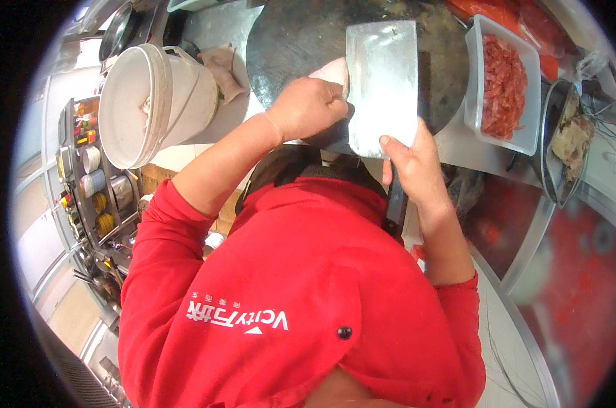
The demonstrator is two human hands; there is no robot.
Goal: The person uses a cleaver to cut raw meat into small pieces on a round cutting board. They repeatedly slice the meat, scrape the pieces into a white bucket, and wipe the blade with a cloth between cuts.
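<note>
A round, dark chopping block (pixel 297 35) lies before me on the counter. Over its near part, my left hand (pixel 310 108) grips a pale piece of meat (pixel 333 73), with the fingers curled around its near end. In my right hand (pixel 412 160) is a wide steel cleaver (pixel 383 86), its broad face turned up and my thumb near the blade's near edge. The cleaver's handle is hidden by the hand. The blade's left edge is right beside the meat; whether they touch I cannot tell.
Left of the block, a white plastic bucket (pixel 193 97) leans tilted, with a piece of meat (pixel 223 71) behind it. Cut red meat (pixel 502 86) fills part of a translucent tub (pixel 472 76) at the right. Beyond it, a dark-rimmed container (pixel 546 137) holds pale meat (pixel 573 140).
</note>
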